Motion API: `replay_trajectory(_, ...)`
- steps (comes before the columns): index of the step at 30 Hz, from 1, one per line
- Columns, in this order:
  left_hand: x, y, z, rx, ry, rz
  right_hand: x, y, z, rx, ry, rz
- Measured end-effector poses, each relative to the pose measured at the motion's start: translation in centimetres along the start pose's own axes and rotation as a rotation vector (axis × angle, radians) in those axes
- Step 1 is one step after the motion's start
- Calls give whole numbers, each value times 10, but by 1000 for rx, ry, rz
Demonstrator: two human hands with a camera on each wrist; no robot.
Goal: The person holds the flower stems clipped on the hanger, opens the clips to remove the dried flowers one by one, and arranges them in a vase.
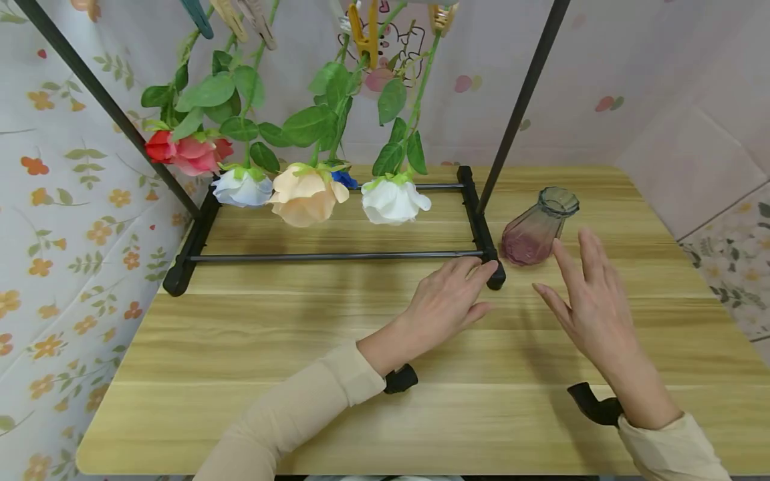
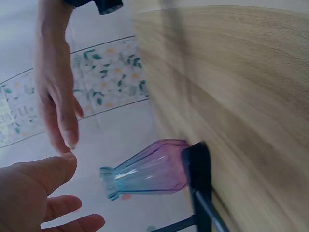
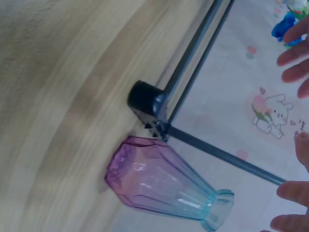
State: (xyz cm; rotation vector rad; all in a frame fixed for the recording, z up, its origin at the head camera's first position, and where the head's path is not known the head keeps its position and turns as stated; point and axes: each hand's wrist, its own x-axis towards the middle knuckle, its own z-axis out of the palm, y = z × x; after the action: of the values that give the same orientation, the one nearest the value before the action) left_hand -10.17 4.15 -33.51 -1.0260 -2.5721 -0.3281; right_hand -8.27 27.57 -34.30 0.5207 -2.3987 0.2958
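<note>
A faceted glass vase (image 1: 539, 227), purple at the base and bluish at the neck, stands upright on the table beside the right foot of a black rack (image 1: 481, 234). My right hand (image 1: 595, 304) is just in front of the vase, fingers extended and thumb spread, holding nothing. The left hand (image 1: 448, 297) is over the rack's front right corner, its fingers loosely bent and nothing in them. In the right wrist view, the whole vase (image 3: 159, 179) shows, with fingers of both hands at the right edge.
Artificial roses hang head down from clothespins on the rack: pink (image 1: 195, 155), pale blue (image 1: 242, 187), peach (image 1: 308, 195), white (image 1: 394, 200), and others partly hidden. The wooden table (image 1: 271, 401) meets a floral-patterned cloth (image 1: 66, 267) on the left.
</note>
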Motion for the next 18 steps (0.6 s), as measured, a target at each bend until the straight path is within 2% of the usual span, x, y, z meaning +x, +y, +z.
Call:
replay_trajectory(2, -2, -1, -6, -13, 31, 6, 5, -2, 1, 17, 33, -41)
replay_trajectory(6, -5, -3, -17, -49, 77, 13, 17, -6, 3, 84, 57, -57)
replay_trajectory(13, -10, -8, -39, -180, 153, -5, 39, -19, 3, 159, 68, -91)
replay_trajectory(18, -12, -19, -59, -261, 281, -33, 60, -29, 2, 225, 149, -125)
